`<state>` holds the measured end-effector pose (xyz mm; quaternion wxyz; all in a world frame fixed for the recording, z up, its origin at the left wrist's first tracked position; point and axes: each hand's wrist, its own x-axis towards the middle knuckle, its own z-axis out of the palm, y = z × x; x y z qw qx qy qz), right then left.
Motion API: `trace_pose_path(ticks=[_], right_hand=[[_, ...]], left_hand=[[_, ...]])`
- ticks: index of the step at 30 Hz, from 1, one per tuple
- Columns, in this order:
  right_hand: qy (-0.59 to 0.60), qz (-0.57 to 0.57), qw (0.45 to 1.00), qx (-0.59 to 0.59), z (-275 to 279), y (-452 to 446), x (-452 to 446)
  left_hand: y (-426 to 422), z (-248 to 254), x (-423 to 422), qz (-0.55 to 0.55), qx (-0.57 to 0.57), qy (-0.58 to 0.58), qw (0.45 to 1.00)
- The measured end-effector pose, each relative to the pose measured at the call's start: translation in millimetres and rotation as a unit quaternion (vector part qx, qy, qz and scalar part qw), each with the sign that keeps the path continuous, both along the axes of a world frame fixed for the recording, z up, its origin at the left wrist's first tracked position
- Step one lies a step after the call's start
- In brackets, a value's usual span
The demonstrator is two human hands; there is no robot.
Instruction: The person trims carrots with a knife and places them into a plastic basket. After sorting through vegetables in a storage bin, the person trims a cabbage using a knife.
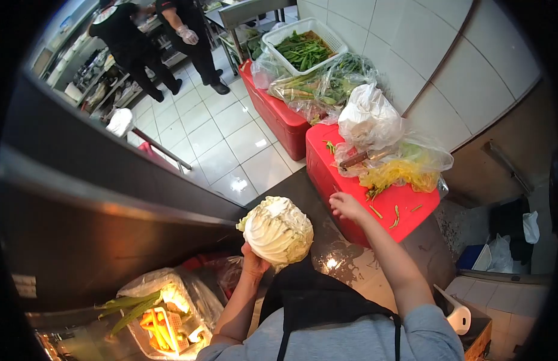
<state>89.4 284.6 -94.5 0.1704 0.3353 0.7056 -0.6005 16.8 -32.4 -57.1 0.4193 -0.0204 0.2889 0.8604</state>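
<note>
A large pale head of cabbage rests in my left hand, which grips it from below and the left side. Its thick white ribs face up, and most of my fingers are hidden beneath it. To the right, my right hand hangs by the near-left edge of a red box, with its fingers loosely apart and nothing in them. On that box lie a white plastic bag, a yellow bag, a long brown object and a few green stem scraps.
Behind stands another red box with bagged vegetables and a white basket of greens. Lower left, a small basket holds carrots. A dark steel panel lines my left. Two people in black stand at the far-left shelves.
</note>
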Motion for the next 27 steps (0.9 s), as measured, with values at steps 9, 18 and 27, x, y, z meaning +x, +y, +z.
trace_pose_path(ticks=[9,18,27], right_hand=[[-0.078,-0.113,0.965,0.221,-135.2,166.7,-107.4],[-0.279,-0.192,0.899,0.278,-126.7,178.2,-122.2],[0.110,-0.423,0.868,0.235,-162.1,179.9,16.4]], left_hand=[[153.9,-57.3,-107.0,-0.133,-0.053,-0.078,0.987],[277.6,-137.1,-160.8,-0.233,-0.146,-0.062,0.960],[361.9,-162.6,-150.4,-0.253,-0.362,0.045,0.896]])
